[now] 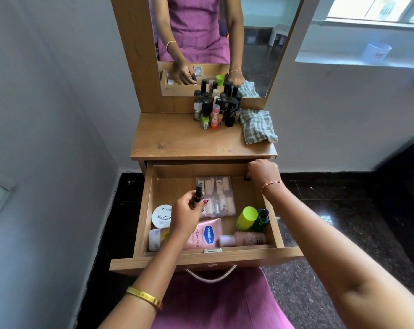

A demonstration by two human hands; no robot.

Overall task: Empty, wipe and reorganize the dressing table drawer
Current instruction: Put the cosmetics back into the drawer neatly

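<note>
We look down into the open wooden drawer. Our left hand pinches a small dark bottle upright between thumb and fingertips, above a clear packet. Our right hand is curled at the drawer's back right corner; we cannot tell what its grip holds. A checked cloth lies on the surface beside bottles.

Person: bare forearms. Gold bangle on left wrist; thin red-and-gold bracelet on right wrist. Pink-mauve garment below the bangle.
</note>
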